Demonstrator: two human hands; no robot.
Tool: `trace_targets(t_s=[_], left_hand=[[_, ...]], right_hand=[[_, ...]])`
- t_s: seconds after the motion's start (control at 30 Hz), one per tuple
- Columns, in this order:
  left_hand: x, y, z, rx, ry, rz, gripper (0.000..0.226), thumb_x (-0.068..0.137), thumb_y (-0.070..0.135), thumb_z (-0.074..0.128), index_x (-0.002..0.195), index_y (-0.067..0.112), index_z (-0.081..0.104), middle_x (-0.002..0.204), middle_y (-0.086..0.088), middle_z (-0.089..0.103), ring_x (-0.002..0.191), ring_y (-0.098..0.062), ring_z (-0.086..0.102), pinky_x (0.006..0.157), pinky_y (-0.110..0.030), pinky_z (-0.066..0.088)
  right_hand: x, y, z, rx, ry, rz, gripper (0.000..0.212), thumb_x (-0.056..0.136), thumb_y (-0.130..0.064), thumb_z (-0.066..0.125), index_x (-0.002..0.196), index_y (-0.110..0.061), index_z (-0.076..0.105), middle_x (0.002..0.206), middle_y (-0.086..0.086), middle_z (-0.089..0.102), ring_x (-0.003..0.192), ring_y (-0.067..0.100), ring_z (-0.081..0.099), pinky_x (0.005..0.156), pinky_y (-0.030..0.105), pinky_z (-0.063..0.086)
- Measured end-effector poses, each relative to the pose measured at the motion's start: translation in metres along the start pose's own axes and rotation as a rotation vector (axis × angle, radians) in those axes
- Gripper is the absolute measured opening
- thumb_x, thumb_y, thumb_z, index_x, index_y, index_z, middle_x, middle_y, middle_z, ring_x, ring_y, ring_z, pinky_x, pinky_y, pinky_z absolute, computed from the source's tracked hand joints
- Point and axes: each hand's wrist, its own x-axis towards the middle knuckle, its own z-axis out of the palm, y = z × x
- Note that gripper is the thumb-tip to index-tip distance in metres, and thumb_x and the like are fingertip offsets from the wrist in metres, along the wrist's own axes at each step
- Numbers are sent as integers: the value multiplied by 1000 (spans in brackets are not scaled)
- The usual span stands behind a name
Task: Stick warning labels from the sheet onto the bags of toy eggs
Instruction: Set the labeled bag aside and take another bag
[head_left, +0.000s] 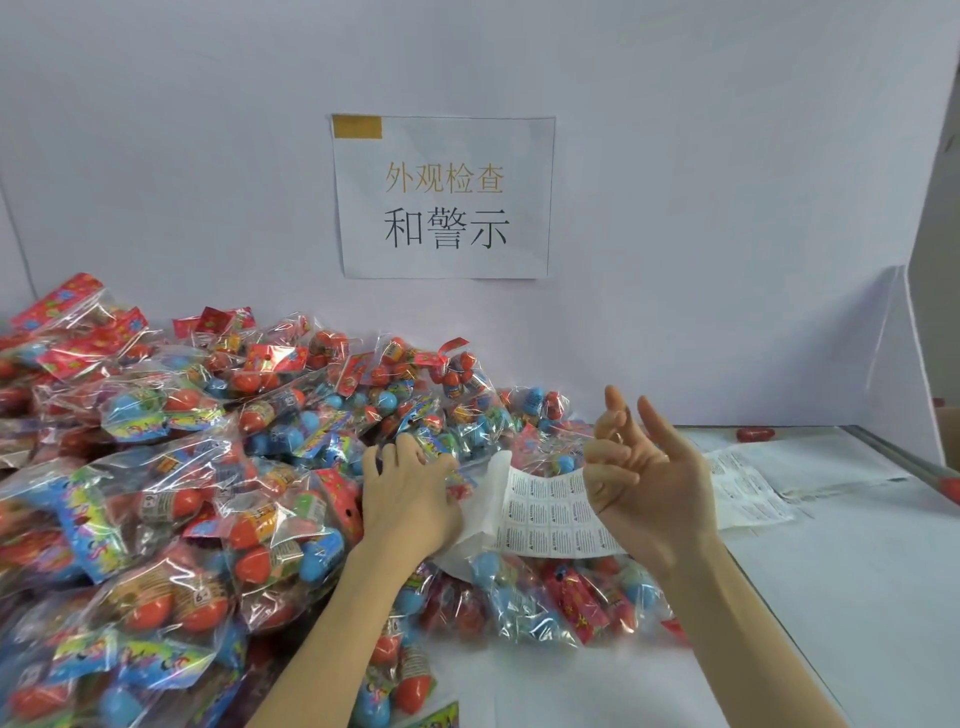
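Observation:
A big heap of clear bags of toy eggs (171, 499), red and blue, covers the left and middle of the table. A white label sheet (550, 514) with rows of small warning labels lies across the bags between my hands. My left hand (410, 493) is palm down at the sheet's left edge, its fingers curled onto a bag of toy eggs (441, 452). My right hand (639, 478) is raised above the sheet's right end, palm turned left, fingers loosely spread. I cannot make out a label on its fingertips.
A second label sheet (748, 493) lies flat on the white table (857, 571) to the right. A loose red egg (756, 433) sits by the back wall. A paper sign (444, 197) hangs on that wall. A white partition (930, 291) closes the right side.

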Motion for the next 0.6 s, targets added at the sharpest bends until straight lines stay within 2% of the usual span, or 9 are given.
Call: trace_targets(t_s=[0.07, 0.17, 0.23, 0.3, 0.33, 0.37, 0.43, 0.53, 0.6], left_hand=[[0, -3, 4, -105, 56, 30, 55, 95, 21, 58, 146, 37, 45, 120, -1, 30, 111, -24, 43, 115, -38, 20], [3, -5, 2, -291, 151, -25, 65, 94, 4, 61, 150, 23, 36, 134, -7, 27, 105, -26, 39, 104, -35, 34], [5, -4, 1, -306, 169, -100, 65, 101, 7, 59, 157, 14, 27, 153, -15, 26, 127, -36, 45, 112, -40, 36], [4, -1, 3, -163, 87, -132, 71, 107, 22, 51, 164, 7, 10, 169, -20, 20, 157, -40, 20, 129, -49, 8], [3, 0, 4, -67, 37, -127, 74, 108, 31, 46, 165, 6, 6, 170, -20, 23, 160, -37, 11, 128, -52, -7], [3, 0, 5, -3, 7, -125, 77, 107, 36, 45, 165, 5, 5, 167, -19, 32, 160, -36, 12, 126, -54, -13], [5, -2, 6, 47, 9, -126, 79, 103, 40, 49, 163, 6, 11, 154, -13, 49, 152, -34, 31, 127, -55, -8], [8, -4, 7, -8, 78, -114, 78, 97, 33, 62, 159, 8, 20, 137, -5, 54, 136, -27, 48, 129, -52, 2], [11, -5, 6, -113, 119, -117, 77, 94, 23, 66, 156, 9, 23, 129, -2, 55, 129, -24, 54, 128, -49, 2]], right_hand=[[1, 0, 0, -26, 10, -3, 29, 97, -31, 60, 105, -11, 81, 80, -2, 68, 56, 7, 50, 44, 15, 41], [2, 2, 0, -54, 16, 1, 30, 98, -31, 59, 104, -11, 81, 79, -2, 66, 57, 7, 49, 44, 16, 41], [2, 2, -1, -59, 15, 5, 30, 99, -30, 58, 104, -10, 80, 79, -2, 66, 57, 8, 50, 44, 16, 41], [3, 2, -2, -62, 9, 7, 31, 100, -30, 57, 104, -10, 80, 79, -2, 65, 57, 8, 50, 44, 16, 41], [3, 2, -2, -64, 10, 9, 32, 101, -30, 56, 104, -9, 80, 79, -1, 65, 57, 8, 50, 44, 17, 41], [3, 3, -3, -64, 13, 12, 32, 101, -30, 56, 103, -9, 80, 79, -1, 64, 57, 9, 50, 44, 17, 41], [3, 3, -3, -61, 24, 16, 33, 102, -30, 55, 103, -8, 80, 78, -1, 63, 57, 9, 50, 44, 17, 40], [4, 4, -2, -72, 32, 20, 34, 102, -30, 53, 102, -8, 80, 78, -1, 61, 57, 9, 49, 44, 17, 39], [4, 4, -2, -82, 29, 29, 35, 103, -30, 53, 103, -8, 80, 77, -1, 59, 57, 9, 48, 44, 17, 40]])
